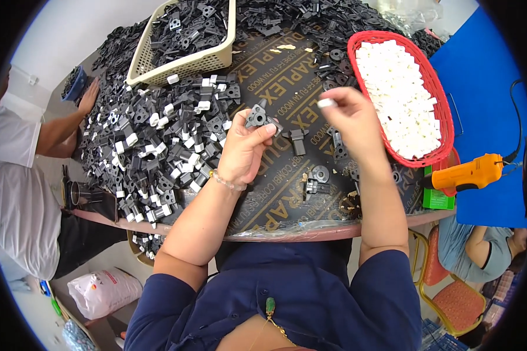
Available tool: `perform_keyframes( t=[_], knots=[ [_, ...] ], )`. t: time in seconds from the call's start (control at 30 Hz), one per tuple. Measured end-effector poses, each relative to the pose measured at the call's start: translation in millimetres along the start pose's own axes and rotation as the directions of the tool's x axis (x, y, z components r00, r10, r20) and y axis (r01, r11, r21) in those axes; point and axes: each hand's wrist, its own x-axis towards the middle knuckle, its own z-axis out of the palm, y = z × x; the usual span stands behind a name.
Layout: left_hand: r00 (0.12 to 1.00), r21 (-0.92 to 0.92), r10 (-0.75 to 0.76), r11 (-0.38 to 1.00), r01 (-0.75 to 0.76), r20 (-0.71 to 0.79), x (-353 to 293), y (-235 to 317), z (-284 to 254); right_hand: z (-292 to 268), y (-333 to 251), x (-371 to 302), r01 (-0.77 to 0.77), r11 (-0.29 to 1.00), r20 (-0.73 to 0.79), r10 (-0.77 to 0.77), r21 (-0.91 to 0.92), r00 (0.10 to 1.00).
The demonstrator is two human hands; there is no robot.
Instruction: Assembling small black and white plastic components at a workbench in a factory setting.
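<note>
My left hand is closed on a black plastic part with holes in its face, held above the dark tabletop with the thumb across its lower edge. To the right, my right hand is raised, pinching a small white plastic piece between thumb and fingertips. It hovers just left of a red basket full of similar white pieces. Between my hands a loose black part lies on the table. Left of my left hand spreads a heap of black parts with white ends.
A cream basket of black parts stands at the far left. More black parts pile along the back. An orange power tool lies at the right by a green box. At left, a person's arm rests on the table; another person sits at right.
</note>
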Motion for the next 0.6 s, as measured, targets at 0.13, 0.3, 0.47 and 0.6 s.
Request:
perform_keyframes(
  t=[0.13, 0.3, 0.47, 0.6],
  knots=[
    [0.994, -0.030, 0.094, 0.995, -0.095, -0.048, -4, 2, 9, 51, 18, -15, -0.167, 0.924, 0.171, 0.113, 0.345, 0.979],
    [0.991, -0.042, 0.121, 0.991, -0.124, -0.051, -2, 1, 6, 68, 26, -22, -0.268, 0.846, 0.185, 0.204, 0.461, 0.961],
    [0.980, 0.108, 0.194, 0.976, -0.188, -0.047, -6, 4, 11, 59, 23, -20, -0.235, 0.907, 0.210, 0.169, 0.350, 0.963],
    [0.992, 0.009, -0.065, 0.998, 0.064, 0.110, -2, 14, 1, 57, 28, -18, -0.070, 0.936, 0.299, -0.039, 0.346, 0.953]
  ],
)
